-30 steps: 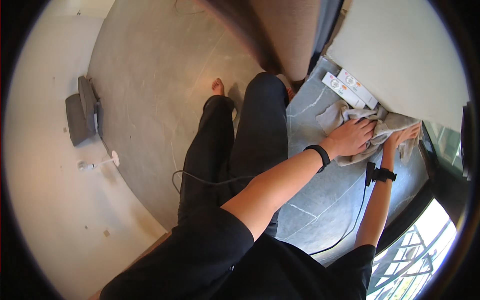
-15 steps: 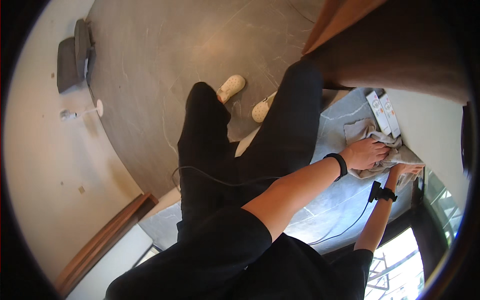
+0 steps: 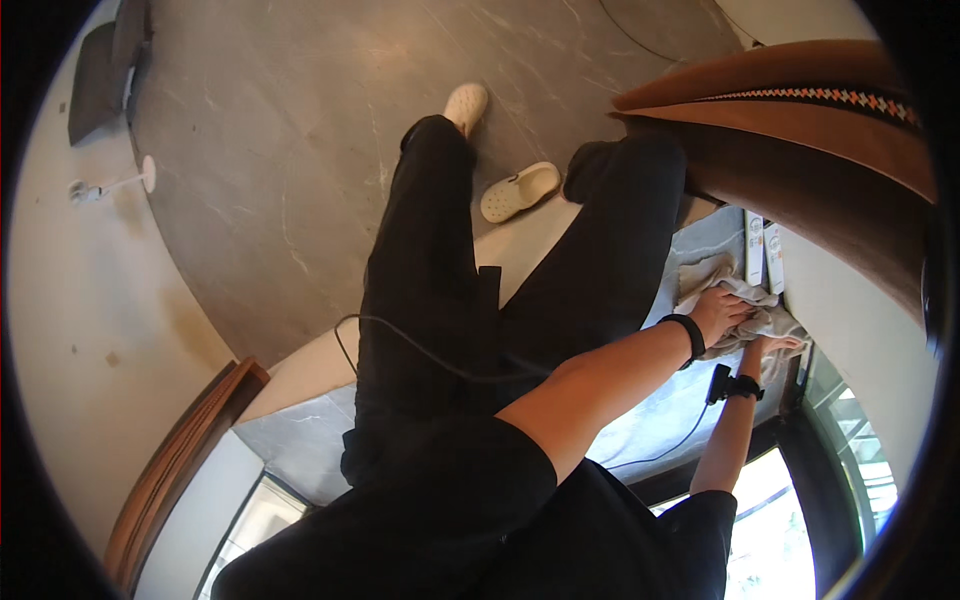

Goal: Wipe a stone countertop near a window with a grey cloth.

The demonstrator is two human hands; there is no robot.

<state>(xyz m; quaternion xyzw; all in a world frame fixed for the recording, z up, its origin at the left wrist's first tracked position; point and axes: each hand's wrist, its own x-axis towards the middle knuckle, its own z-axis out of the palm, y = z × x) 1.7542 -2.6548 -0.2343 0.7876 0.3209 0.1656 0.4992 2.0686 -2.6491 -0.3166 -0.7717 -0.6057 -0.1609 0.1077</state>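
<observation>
A crumpled grey-beige cloth (image 3: 705,278) lies on the grey marbled ledge (image 3: 640,445) in the right corner. My left hand (image 3: 718,312) presses down on its middle, fingers bent over the fabric. Beyond it, my right hand (image 3: 778,346) grips the cloth's edge near the window frame, its fingers partly covered by folds. Two slim white boxes (image 3: 754,250) stand side by side against the wall, touching or nearly touching the cloth. A black band circles my left wrist, and a small black device (image 3: 720,384) with a cable is strapped to my right.
A brown curtain (image 3: 790,150) bulges over the ledge beside my knee. Window glass (image 3: 850,430) borders the corner. One pale clog (image 3: 520,192) lies on the floor; another (image 3: 465,108) is on my foot. A black cable (image 3: 430,360) crosses my legs. A second curtain (image 3: 175,480) hangs at left.
The view has shifted, so more of the curtain and one clog shows. Both hands stay on the cloth, which remains beside the boxes; its folds have shifted slightly.
</observation>
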